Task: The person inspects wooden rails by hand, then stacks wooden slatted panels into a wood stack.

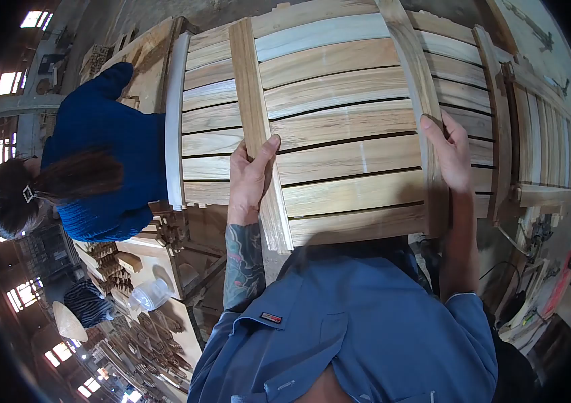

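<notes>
A slatted wooden panel (346,127) in front of me has several pale and brown slats between two side rails. My left hand (252,171) is closed around the left rail (250,80), thumb on top and fingers partly hidden at its outer side. Around the right rail (414,60) my right hand (450,151) is closed too, its thumb lying on the top face. Under this panel, a wider slatted piece (208,121) shows on both sides, with a pale end rail (176,121) at left and a darker one (492,127) at right.
At left, a co-worker in a blue sweater (107,127) bends close beside the slatted pieces. A clear plastic container (151,294) stands on a table at lower left. Another slatted frame (544,141) lies at right. Farther back is a person in a conical hat (69,321).
</notes>
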A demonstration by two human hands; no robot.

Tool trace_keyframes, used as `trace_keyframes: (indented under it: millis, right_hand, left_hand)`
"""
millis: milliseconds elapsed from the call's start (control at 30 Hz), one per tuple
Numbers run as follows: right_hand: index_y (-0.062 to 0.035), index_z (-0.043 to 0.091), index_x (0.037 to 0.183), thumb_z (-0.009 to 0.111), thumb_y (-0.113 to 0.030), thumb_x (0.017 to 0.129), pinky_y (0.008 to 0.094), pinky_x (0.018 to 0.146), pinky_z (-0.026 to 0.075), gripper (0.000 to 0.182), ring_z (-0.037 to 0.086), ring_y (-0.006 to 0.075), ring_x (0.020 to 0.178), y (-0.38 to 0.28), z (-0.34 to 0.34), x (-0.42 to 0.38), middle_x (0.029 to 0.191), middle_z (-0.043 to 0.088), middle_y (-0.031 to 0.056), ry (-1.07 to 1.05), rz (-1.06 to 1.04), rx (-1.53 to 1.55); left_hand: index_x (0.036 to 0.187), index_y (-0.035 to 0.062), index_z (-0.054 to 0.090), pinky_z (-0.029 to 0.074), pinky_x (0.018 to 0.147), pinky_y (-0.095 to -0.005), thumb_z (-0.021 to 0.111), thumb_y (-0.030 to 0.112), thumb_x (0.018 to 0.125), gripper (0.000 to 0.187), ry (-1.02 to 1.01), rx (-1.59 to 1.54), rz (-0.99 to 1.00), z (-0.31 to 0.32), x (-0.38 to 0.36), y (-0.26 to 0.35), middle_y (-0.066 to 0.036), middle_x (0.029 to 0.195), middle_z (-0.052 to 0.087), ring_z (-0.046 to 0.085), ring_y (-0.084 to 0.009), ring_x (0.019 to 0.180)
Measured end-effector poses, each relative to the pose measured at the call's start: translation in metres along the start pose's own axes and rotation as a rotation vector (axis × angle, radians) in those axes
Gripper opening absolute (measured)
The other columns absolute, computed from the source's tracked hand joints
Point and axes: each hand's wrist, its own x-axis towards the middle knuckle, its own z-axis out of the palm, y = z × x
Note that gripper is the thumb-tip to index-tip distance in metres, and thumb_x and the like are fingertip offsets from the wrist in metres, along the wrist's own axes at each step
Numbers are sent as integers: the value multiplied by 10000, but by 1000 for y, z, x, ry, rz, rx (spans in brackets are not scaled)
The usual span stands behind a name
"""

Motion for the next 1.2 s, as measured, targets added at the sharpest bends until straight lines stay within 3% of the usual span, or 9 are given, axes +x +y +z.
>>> trace_keyframes:
  millis: [433, 633, 933, 1100, 1200]
  right_hand:
    - [19, 623, 1104, 612, -295, 949, 214, 749, 429, 350, 527, 47, 828, -3, 1, 0, 926, 636, -1, 1, -25, -26]
    - [19, 623, 1107, 612, -298, 949, 222, 757, 434, 355, 531, 53, 838, -3, 1, -2, 932, 639, 6, 15, -22, -29]
    - [13, 627, 1085, 596, -311, 958, 217, 745, 423, 350, 507, 45, 823, -2, 0, -2, 906, 626, -9, 6, -36, -67]
    - [13, 626, 1087, 589, -303, 962, 216, 747, 419, 342, 505, 44, 820, 1, 0, -2, 899, 619, -14, 11, -39, -68]
    - [13, 623, 1095, 582, -294, 966, 215, 752, 420, 335, 509, 45, 823, 0, 1, -2, 905, 620, -13, 10, -27, -51]
  left_hand:
    - [1114, -75, 547, 494, 766, -222, 720, 154, 877, 372, 35, 107, -8, -4, 0, -3, -90, 974, 635, 600, -104, 853]
    - [1097, -61, 552, 484, 714, -216, 703, 144, 889, 329, -8, 16, 45, -3, -1, -6, -70, 939, 635, 587, -87, 807]
    - [1097, -57, 564, 478, 745, -216, 679, 152, 909, 304, -37, 56, 69, -6, -1, -6, -59, 950, 633, 585, -85, 834]
    - [1119, -41, 587, 462, 828, -213, 615, 235, 954, 323, 31, -85, -4, -14, -4, -7, -48, 1013, 649, 598, -90, 911]
    - [1146, -43, 587, 461, 861, -222, 605, 267, 960, 362, -29, -91, 42, -21, 0, -14, -64, 1057, 656, 608, -107, 956]
